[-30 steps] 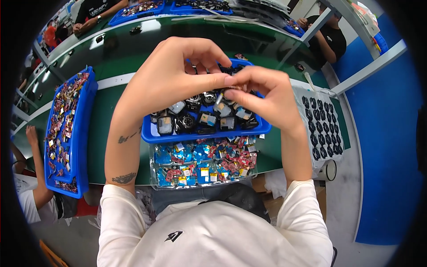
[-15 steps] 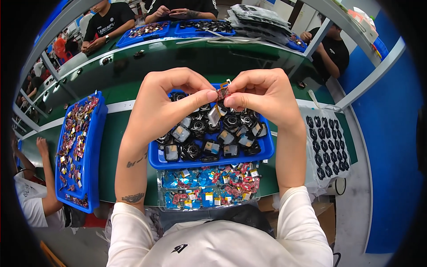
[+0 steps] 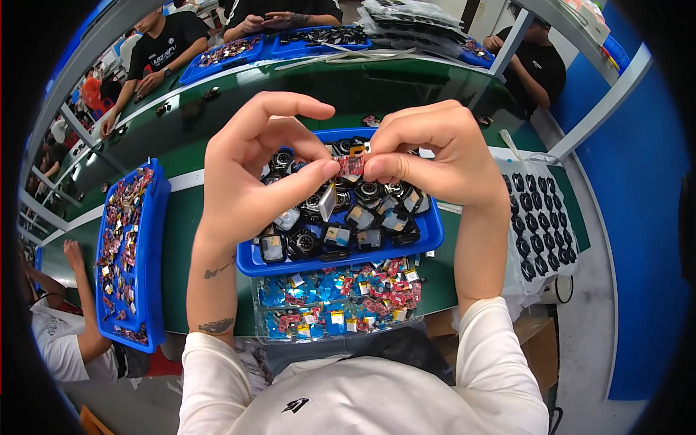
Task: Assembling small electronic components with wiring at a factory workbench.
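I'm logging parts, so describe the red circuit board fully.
The red circuit board is small and flat, its components too fine to tell apart. An orange flex ribbon shows along its upper edge. It is held above the blue tray, running left to right, its ends pinched by the left hand and the right hand. A silver pouch cell shows below its left end; any join is unclear.
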A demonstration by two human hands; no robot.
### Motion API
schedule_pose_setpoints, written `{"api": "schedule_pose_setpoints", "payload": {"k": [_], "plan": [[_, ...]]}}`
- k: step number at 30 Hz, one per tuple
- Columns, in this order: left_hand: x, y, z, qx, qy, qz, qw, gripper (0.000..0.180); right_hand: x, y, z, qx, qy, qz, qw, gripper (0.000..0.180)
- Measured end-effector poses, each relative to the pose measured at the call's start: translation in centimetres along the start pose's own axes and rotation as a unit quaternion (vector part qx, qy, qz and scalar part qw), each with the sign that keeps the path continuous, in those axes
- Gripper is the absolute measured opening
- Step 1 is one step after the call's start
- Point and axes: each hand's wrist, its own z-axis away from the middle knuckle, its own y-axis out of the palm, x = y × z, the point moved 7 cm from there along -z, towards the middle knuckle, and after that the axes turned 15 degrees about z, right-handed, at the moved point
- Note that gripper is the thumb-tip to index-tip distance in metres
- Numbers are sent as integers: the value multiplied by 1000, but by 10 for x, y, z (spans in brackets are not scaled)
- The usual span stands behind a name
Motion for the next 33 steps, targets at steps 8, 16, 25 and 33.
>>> {"api": "schedule_pose_setpoints", "payload": {"k": [8,16,25,33], "plan": [[-11,17,3,50,100,-223,968,58,1,-7,2,-15,1,85,996,9],[2,12,-1,70,27,-230,970,35,-1,2,3,13,8,112,994,8],[13,21,2,111,18,-320,941,22,2,11,5,49,16,252,966,7],[-13,24,0,91,162,-293,938,23,-31,-13,6,0,155,7,988,24]]}}
